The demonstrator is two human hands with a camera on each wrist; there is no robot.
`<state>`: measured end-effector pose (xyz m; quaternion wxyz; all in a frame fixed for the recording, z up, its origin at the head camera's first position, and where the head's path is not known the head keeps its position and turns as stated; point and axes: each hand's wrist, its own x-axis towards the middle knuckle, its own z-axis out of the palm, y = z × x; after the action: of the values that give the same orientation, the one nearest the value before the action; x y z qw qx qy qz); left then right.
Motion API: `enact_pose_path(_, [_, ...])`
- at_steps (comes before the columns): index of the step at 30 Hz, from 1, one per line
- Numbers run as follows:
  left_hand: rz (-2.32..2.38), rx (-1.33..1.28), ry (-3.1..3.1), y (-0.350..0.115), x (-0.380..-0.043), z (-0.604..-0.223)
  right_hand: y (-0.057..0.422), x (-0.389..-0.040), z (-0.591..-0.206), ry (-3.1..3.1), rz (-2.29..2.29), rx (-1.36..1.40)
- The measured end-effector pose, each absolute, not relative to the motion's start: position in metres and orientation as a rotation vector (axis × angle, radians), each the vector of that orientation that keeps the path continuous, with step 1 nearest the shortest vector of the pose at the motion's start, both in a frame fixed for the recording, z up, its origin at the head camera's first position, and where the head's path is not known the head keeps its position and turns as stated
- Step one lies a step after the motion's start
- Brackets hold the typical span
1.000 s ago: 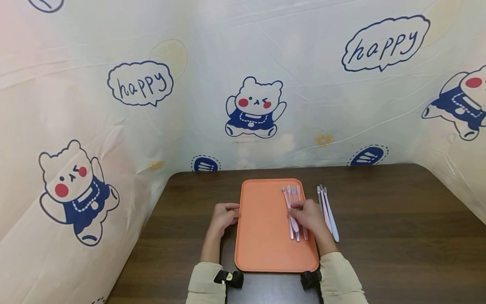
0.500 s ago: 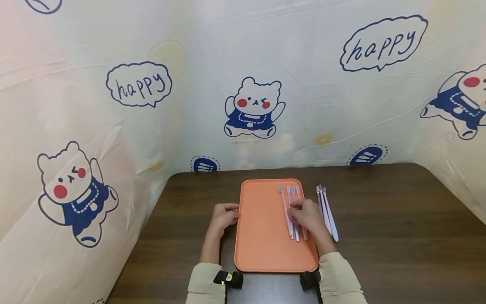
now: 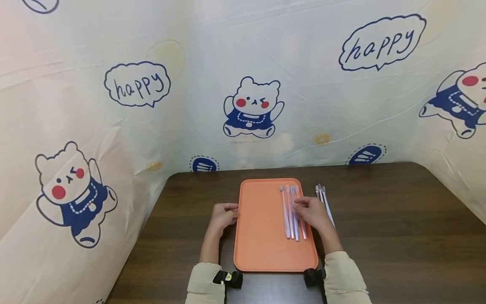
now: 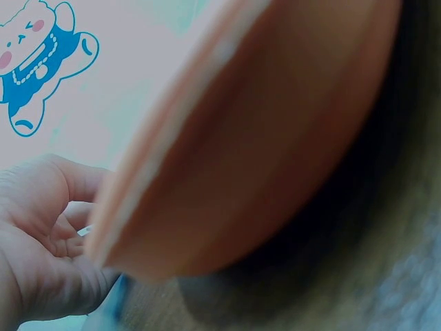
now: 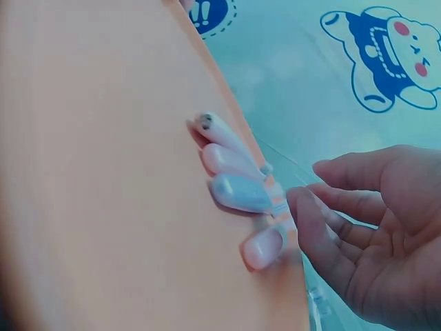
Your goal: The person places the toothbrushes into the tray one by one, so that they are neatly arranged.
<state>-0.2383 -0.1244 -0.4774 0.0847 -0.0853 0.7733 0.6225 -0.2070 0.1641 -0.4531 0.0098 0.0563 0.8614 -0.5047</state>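
Observation:
In the head view an orange tray (image 3: 262, 236) lies on the table, and my left hand (image 3: 222, 218) holds its left rim. The left wrist view has that hand (image 4: 52, 241) with fingers and thumb at the edge of the tray (image 4: 241, 172). Several pink and bluish toothbrushes (image 3: 286, 219) lie side by side on the tray's right part, heads toward the far end. My right hand (image 3: 313, 212) hovers at the rightmost ones. In the right wrist view its fingers (image 5: 344, 172) are loosely bent, with a gap to the thumb, beside the blue toothbrush (image 5: 241, 192).
To the right of the tray, more toothbrushes (image 3: 328, 211) lie on the brown wooden table (image 3: 398, 219), partly hidden by my right hand. A printed sheet (image 3: 265, 50) with bears hangs behind the table.
The leftmost toothbrush on the tray has swung from slanted to nearly in line with the others. My right hand has let go and shifted right; the left hand stays at the rim.

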Motion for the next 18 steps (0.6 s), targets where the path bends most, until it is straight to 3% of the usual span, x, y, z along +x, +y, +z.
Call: enact_pose_path(18, [1.853, -0.262, 2.315, -0.125, -0.238, -0.477, 0.179, -0.205, -0.451, 2.653, -1.686, -0.046])
